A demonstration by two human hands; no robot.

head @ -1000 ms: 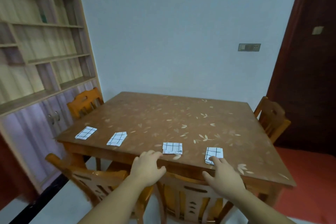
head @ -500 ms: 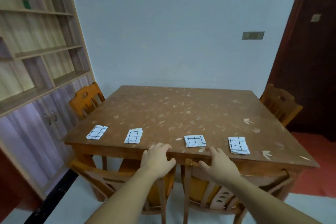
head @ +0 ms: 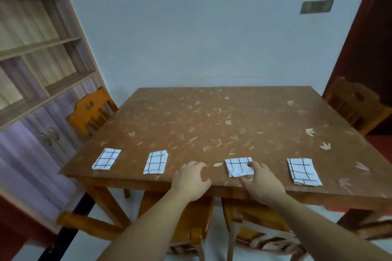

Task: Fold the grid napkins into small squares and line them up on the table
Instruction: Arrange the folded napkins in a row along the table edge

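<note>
Right hand (head: 259,182) nearer, fingertips resting on lower-centre white black-grid folded napkin (head: 238,166), seemingly flat, not grasping. Left hand (head: 191,178) loosely curled on brown leaf-patterned wooden table (head: 212,123), holding nothing, just left of that napkin. Long axis roughly across frame.

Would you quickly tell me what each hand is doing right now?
Left hand: open, loosely curled, resting on the table, holding nothing.
Right hand: open, fingertips touching the third napkin.

The tabletop (head: 233,125) is brown wood with a smooth, slightly glossy finish; the folded napkins (head: 239,167) look like soft matt cloth.
</note>
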